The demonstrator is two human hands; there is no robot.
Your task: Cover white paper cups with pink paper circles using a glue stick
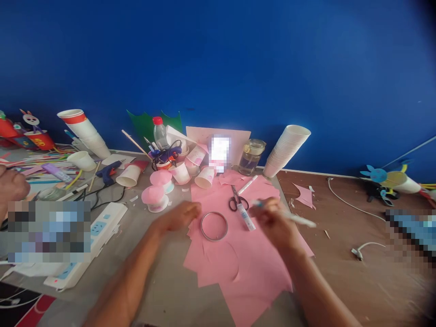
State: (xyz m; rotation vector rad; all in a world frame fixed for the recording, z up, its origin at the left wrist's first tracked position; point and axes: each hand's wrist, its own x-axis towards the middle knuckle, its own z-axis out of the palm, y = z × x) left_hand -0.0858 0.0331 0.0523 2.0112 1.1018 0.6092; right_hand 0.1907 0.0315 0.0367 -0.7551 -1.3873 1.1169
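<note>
My right hand (277, 225) is closed around a slim white pen (301, 221) with a bluish tip, above the right side of the pink paper sheets (252, 259). My left hand (184, 215) is by the paper's left edge, fingers curled together, with nothing visible in them; it is slightly blurred. Between the hands a thin metal ring (214, 226) lies on the paper. Below it, a curved line or cut shows in the pink paper. Near my right hand are a glue stick (246, 218), black-handled scissors (237, 201) and a white stick-like tube (247, 184).
Pink-topped paper cups (155, 197) stand left of the paper. Behind are a glass jar (252, 156), a leaning cup stack (288, 150) and a lit screen (220, 152). A power strip (88, 245) and another person's hand (13, 186) are at left.
</note>
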